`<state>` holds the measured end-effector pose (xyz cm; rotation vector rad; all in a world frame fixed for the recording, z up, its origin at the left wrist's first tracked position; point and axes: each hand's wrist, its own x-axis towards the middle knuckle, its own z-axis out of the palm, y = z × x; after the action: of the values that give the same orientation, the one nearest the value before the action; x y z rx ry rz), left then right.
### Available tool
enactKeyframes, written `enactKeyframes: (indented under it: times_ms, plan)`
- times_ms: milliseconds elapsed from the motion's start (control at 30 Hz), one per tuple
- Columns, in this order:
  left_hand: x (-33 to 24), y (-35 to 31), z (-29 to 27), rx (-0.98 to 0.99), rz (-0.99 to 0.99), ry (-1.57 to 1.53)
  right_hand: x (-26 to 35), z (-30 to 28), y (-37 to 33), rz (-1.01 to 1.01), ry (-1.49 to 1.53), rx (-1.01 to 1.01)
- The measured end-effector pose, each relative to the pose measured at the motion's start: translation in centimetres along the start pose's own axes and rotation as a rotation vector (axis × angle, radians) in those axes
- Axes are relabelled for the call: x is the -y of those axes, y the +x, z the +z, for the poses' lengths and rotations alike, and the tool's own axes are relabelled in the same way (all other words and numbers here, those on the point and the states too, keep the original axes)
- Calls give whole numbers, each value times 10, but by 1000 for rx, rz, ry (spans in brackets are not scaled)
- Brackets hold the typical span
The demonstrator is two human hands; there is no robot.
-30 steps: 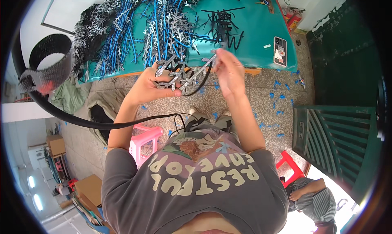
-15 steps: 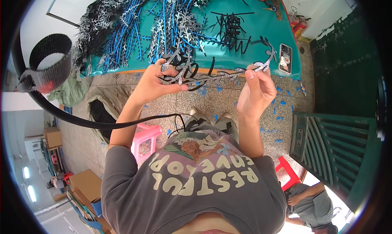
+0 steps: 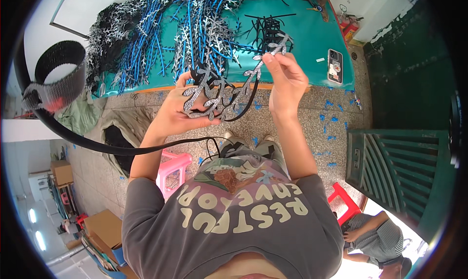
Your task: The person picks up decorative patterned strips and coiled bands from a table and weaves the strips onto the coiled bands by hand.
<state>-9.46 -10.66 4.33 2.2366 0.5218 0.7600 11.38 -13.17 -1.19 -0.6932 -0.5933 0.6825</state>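
Observation:
Between my hands runs a leafy trim strip (image 3: 252,76), with glittering silver leaves along a black backing. My left hand (image 3: 170,109) is closed around several loops of it, gathered in a loose coil over the fingers and thumb. Higher up and to the right, my right hand (image 3: 288,81) pinches the strip between thumb and fingers, and a short end sticks out above the pinch. Part of the left fingers is hidden behind the leaves. Beyond my hands, a big heap of similar silver, black and blue strips (image 3: 195,38) covers the left of the green table (image 3: 312,45).
Black strips (image 3: 269,28) lie mid-table; a phone (image 3: 335,67) rests near its right corner. A pink stool (image 3: 176,166) stands at left, a red stool (image 3: 343,201) at right. Another person (image 3: 378,237) sits behind, lower right. Blue scraps litter the floor.
My right hand has moved left and up, toward the left hand, with the strip still pinched. The stretched span between my hands has slackened into a hanging loop beside the left-hand coil.

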Motion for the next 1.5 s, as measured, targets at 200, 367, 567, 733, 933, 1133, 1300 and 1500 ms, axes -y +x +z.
enactKeyframes:
  times_ms: [200, 367, 567, 733, 933, 1133, 1300, 1500]
  plan:
    - [-15, 5, -8, 68, 134, 196, -12, 5, -4, 38, -104, 83]
    - [-17, 5, -10, 108, 164, 146, -12, 7, -7, 60, -345, 198]
    - [-7, -2, -5, 46, 14, 68, -7, 3, -6, -11, -759, 341]
    - [8, -8, 1, -10, -61, -228, -6, -5, -10, 5, -1184, 402]
    - [28, -8, -5, 127, -191, -325, 20, -27, 29, 141, -601, 775]
    - [37, 0, -7, 281, -39, -214, 27, -18, 42, 514, -464, 1300]
    - [39, 2, -3, 271, -86, -259, 24, -26, 33, 614, -325, 1166]
    - [55, 7, -4, 300, -533, -1002, 26, -26, 27, 635, -273, 1172]
